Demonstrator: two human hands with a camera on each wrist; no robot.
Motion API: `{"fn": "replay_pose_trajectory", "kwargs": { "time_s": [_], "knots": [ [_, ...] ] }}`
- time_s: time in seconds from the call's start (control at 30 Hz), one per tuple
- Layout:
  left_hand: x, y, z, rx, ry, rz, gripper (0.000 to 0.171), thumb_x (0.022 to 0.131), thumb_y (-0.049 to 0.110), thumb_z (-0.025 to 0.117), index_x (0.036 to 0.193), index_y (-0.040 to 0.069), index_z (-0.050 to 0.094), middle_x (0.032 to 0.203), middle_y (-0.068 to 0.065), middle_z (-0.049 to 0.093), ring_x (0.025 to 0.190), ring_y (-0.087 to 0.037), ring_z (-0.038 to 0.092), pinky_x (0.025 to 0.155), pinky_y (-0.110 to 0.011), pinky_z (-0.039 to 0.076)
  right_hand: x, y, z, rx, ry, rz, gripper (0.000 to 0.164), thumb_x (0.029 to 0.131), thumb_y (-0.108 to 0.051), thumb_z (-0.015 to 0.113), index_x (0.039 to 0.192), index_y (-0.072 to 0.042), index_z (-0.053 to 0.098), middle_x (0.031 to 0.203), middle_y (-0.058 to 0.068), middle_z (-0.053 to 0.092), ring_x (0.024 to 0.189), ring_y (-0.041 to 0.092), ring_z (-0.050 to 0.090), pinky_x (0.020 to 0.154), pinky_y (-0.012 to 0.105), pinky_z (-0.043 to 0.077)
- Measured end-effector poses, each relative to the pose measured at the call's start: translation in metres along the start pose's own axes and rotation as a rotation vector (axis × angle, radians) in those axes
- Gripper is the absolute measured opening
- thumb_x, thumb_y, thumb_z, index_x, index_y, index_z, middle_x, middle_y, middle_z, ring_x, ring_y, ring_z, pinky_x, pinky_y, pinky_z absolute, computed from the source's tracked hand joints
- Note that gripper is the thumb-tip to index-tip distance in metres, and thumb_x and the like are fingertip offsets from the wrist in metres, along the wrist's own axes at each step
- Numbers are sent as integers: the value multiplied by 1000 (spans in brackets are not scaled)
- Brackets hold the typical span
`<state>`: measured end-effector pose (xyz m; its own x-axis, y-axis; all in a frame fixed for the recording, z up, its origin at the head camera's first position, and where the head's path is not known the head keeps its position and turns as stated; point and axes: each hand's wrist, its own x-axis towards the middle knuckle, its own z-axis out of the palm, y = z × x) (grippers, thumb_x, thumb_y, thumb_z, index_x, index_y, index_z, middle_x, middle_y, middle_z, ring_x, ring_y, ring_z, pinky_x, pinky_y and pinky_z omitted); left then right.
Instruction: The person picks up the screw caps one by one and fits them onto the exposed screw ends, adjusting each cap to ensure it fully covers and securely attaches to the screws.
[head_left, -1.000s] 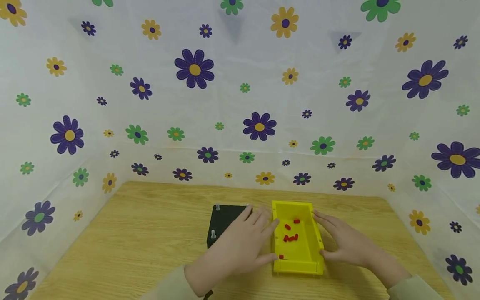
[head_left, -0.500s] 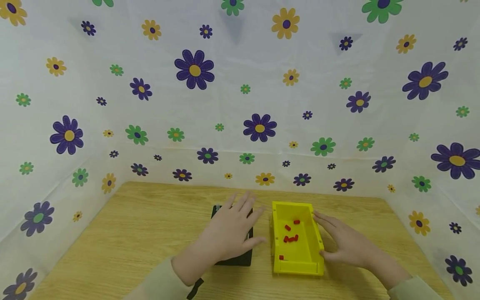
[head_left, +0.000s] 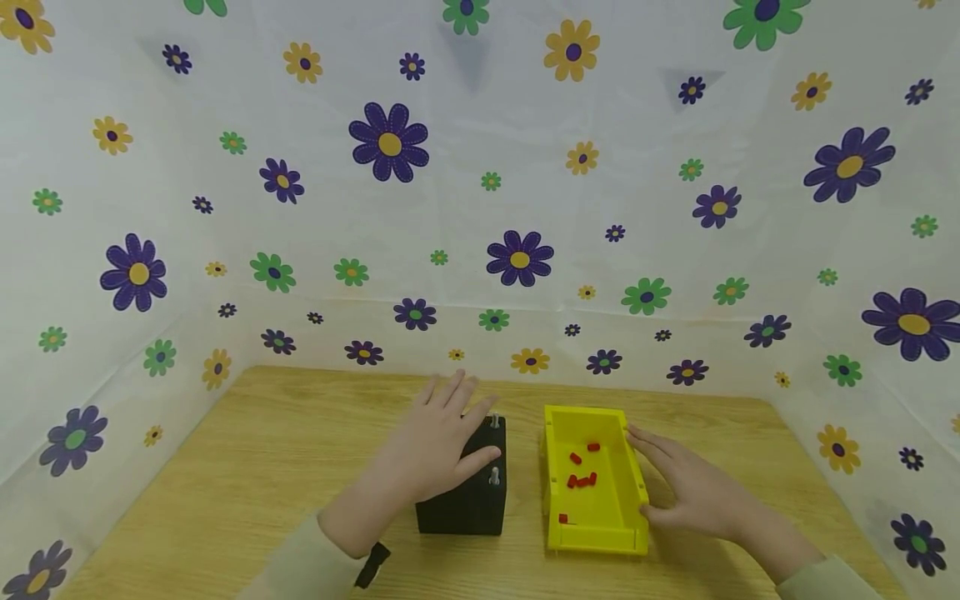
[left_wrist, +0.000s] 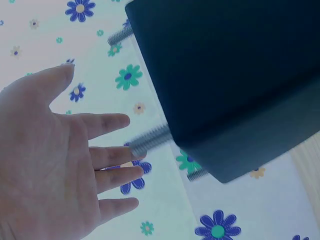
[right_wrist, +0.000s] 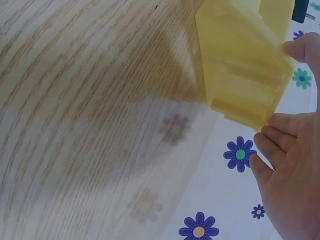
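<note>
My left hand hovers over the left part of a black block, fingers spread and holding nothing. Threaded metal posts stick up from the block's top; two of them, one a near post, show on its right side. In the left wrist view the palm and straight fingers are beside a post, apart from the block's face. To the right stands a yellow bin with several small red pieces on its floor. My right hand rests thumb and extended fingertips against the bin's right side.
The wooden table carries both block and bin, with a narrow gap between them. A white flower-patterned sheet hangs at the back and along both sides. A black strap hangs by the left wrist.
My left hand has moved from the bin's left edge leftward across the black block, uncovering the block's right side. The right hand, the bin and the red pieces stay in place.
</note>
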<state>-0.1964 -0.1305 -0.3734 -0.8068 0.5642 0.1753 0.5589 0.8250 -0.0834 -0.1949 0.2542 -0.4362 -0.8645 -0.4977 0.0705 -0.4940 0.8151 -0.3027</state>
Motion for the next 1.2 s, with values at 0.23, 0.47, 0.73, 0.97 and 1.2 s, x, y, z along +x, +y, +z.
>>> {"fn": "replay_pose_trajectory", "kwargs": {
  "time_s": [0.23, 0.47, 0.73, 0.97, 1.2],
  "knots": [
    [-2, -16, -1, -79, -21, -59, 69, 107, 55, 53, 161, 13, 46, 166, -22, 42, 159, -43, 32, 130, -62, 23, 1, 1, 1, 5, -6, 17, 93, 87, -44, 80, 161, -4, 41, 169, 17, 39, 147, 47, 48, 112, 68, 46],
    [-6, -33, 2, -105, -35, -118, 68, 108, 53, 53, 162, 12, 43, 165, -22, 44, 158, -44, 34, 129, -62, 24, 0, 0, 1, 7, -4, 14, 94, 86, -44, 81, 161, -4, 41, 169, 17, 39, 147, 47, 48, 112, 68, 46],
    [-11, -51, 13, -93, -25, -143, 65, 109, 47, 53, 160, 7, 44, 159, -21, 50, 152, -44, 43, 126, -59, 34, 0, 0, 1, 18, -4, 11, 93, 87, -44, 80, 161, -3, 41, 169, 18, 40, 147, 48, 48, 111, 68, 46],
    [-15, -57, 17, -93, -82, -169, 66, 109, 48, 54, 160, 7, 45, 153, -20, 57, 144, -41, 52, 121, -57, 41, 0, -1, 1, 15, -4, 14, 94, 86, -45, 81, 161, -4, 41, 169, 17, 39, 147, 47, 47, 112, 68, 45],
    [-17, -62, 30, -177, -142, -191, 66, 108, 49, 56, 159, 8, 46, 153, -20, 58, 142, -42, 56, 118, -57, 44, 1, 0, 1, 14, -3, 14, 93, 87, -44, 81, 161, -4, 41, 169, 18, 39, 147, 48, 47, 112, 68, 45]
  ]
}}
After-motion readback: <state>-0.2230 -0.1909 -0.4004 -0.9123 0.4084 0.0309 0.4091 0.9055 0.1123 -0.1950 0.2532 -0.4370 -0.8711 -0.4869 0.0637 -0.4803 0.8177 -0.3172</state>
